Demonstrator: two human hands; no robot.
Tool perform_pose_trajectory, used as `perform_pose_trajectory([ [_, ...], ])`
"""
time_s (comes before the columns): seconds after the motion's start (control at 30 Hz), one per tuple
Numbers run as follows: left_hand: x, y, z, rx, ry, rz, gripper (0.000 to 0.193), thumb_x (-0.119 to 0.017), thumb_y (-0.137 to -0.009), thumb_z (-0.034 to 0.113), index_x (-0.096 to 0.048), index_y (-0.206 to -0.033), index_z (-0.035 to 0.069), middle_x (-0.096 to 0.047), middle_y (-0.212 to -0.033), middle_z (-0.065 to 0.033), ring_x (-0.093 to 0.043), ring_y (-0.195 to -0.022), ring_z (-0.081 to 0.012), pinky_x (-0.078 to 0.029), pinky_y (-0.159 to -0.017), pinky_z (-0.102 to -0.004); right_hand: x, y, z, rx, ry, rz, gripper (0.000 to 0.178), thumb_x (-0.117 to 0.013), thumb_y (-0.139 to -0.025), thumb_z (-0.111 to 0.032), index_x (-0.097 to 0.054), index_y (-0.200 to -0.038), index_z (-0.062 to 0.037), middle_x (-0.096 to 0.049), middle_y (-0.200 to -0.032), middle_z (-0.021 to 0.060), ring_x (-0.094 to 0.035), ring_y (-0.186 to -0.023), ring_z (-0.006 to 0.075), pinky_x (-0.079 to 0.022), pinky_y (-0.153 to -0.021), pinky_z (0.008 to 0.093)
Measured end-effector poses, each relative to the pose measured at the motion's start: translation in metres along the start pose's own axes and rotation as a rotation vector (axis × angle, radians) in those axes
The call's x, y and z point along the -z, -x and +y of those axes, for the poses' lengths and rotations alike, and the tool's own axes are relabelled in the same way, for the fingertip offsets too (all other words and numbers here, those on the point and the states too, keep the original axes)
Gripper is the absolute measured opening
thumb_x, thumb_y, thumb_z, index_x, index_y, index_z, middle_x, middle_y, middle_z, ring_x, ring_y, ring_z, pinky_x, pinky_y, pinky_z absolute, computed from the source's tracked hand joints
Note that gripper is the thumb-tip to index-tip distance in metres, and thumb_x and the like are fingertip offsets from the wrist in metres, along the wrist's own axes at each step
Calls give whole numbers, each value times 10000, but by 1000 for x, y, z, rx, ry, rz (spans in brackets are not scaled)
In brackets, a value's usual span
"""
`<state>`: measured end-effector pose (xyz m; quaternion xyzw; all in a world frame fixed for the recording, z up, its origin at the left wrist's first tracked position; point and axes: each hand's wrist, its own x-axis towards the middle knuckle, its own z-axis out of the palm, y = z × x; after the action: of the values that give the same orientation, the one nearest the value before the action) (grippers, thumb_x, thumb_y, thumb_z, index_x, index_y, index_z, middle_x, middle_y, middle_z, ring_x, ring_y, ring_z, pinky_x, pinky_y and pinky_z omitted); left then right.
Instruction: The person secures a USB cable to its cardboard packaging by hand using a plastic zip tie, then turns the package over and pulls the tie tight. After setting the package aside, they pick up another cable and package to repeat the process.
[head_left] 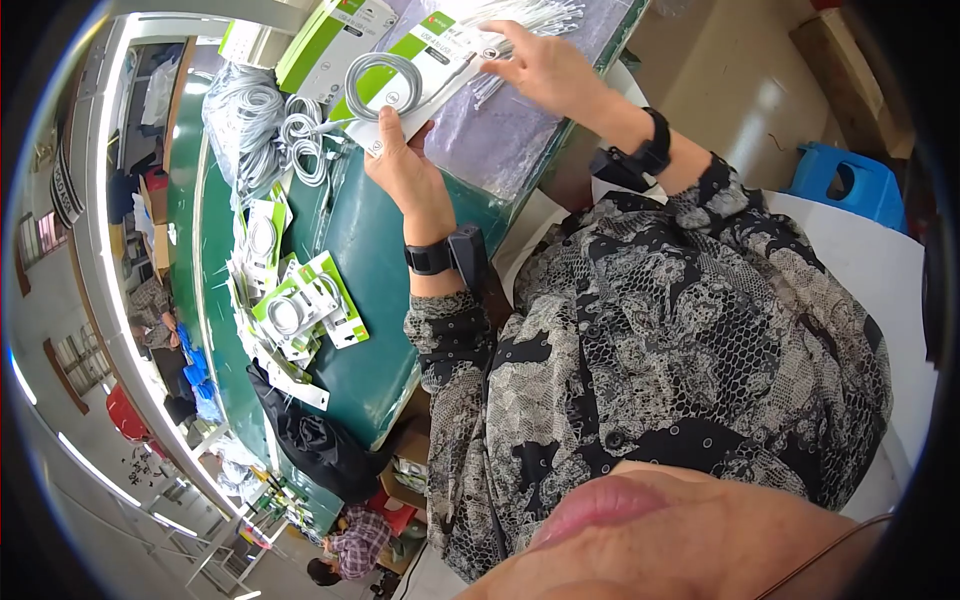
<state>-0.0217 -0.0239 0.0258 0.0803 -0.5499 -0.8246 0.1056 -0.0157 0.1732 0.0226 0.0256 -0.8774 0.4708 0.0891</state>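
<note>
My left hand [408, 175] is closed, its thumb on the front of a white and green packaging card [420, 48]. On the card's face lies a coiled grey cable [352, 88], its ring just beyond my thumb. A straight end of the cable, with a connector [462, 66], runs toward my right hand [555, 75]. The right thumb and forefinger are apart at the card's right end, near the connector. Right behind those fingers is a bundle of white cable ties [540, 14]. The other left fingers are mostly hidden.
More printed cards [318, 50] stand beyond my hands. On the green table [365, 270] are loose coiled cables [305, 140], a plastic bag of cables [245, 125] and a pile of carded cables [290, 312]. A black bag [315, 440] hangs at the edge; a blue stool [850, 188] stands right.
</note>
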Motion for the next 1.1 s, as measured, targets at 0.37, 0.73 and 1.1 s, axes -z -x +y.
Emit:
perform_pose_trajectory([
  [0.37, 2, 18, -3, 164, 31, -164, 342, -613, -896, 166, -515, -1157, -33, -615, -1080, -133, -644, -912, -223, -570, -707, -341, 8, -20, -2, 902, 320, 140, 395, -701, -771, -192, -591, -1150, -190, -499, -973, 17, -512, -1014, 187, -453, -862, 332],
  [0.73, 8, 29, -24, 313, 419, -445, 431, -539, -932, 141, -397, -1318, 13, -517, -1269, -136, -546, -1137, -257, -494, -946, -435, 2, -19, -4, 1047, 267, -8, 232, -711, -737, -172, -641, -944, -92, -553, -1059, -7, -518, -1043, 205, -461, -843, 348],
  [1.1, -2, 48, -33, 207, 146, -334, 360, -500, -937, 56, -427, -1287, 15, -548, -1225, -127, -585, -1074, -254, -514, -911, -425, 14, -21, -2, 985, 187, -253, 196, -715, -713, -175, -592, -828, -73, -443, -1362, 80, -375, -1296, 272, -367, -1060, 389],
])
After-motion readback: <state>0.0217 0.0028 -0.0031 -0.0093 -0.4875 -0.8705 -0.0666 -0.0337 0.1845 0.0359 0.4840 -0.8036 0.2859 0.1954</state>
